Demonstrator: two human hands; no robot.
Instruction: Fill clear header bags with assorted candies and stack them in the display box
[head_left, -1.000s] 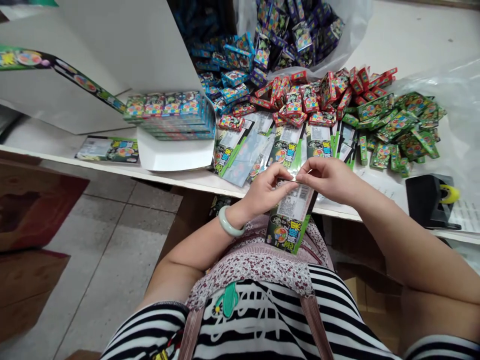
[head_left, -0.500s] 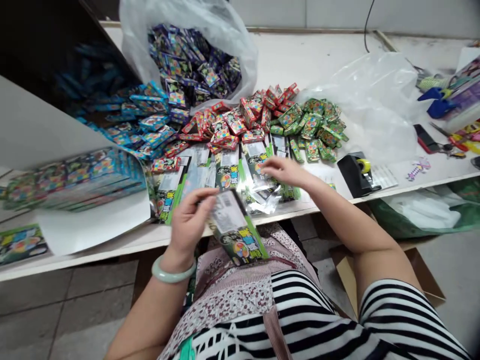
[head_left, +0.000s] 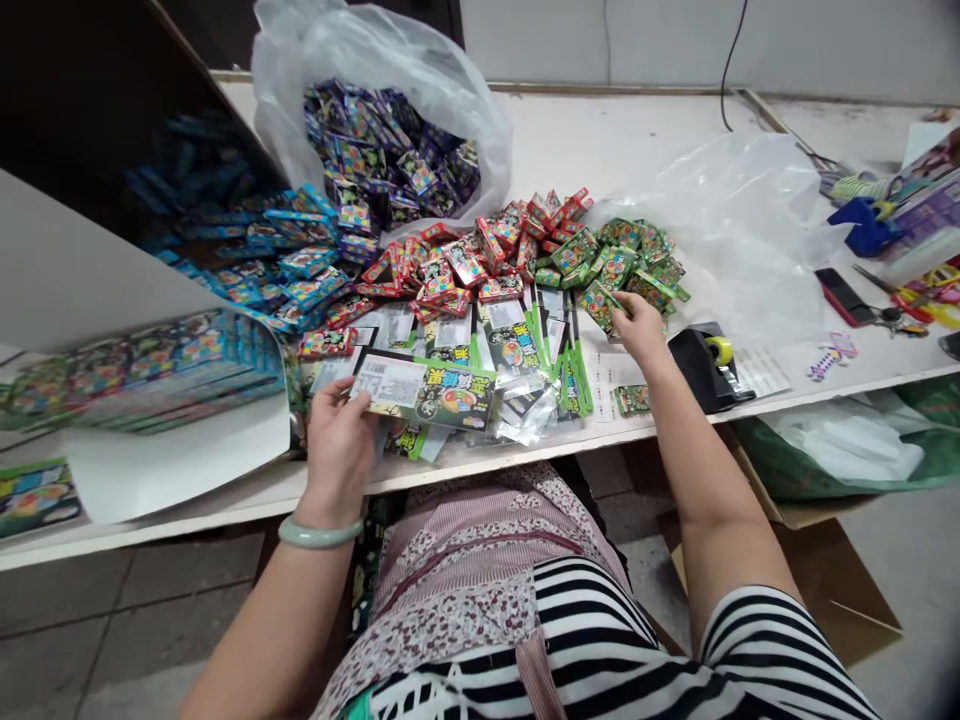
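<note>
My left hand (head_left: 339, 445) pinches the left end of a flat printed packet (head_left: 454, 398) with a black-and-green design and a pale barcode panel. The packet is held level above the front of the table. Further right, my right hand (head_left: 642, 328) has its fingers closed on a small green box (head_left: 598, 303) at the near edge of the green box pile (head_left: 651, 255). Under and behind the held packet lie several similar flat packets (head_left: 512, 340), some in clear plastic. Small red boxes (head_left: 463, 262) are heaped just behind them.
Blue boxes (head_left: 307, 262) spill from a dark carton on the left. A clear bag (head_left: 480, 120) of purple boxes stands behind. Printed sheets with boxes (head_left: 187, 465) lie front left. On the right are a tape dispenser (head_left: 694, 365), a loose green box (head_left: 631, 400) and scissors (head_left: 892, 290).
My left hand has moved left, turning the packet from tilted near the lap to level over the table. My right hand has gone right, from the packets to a green box, and closed on it.
</note>
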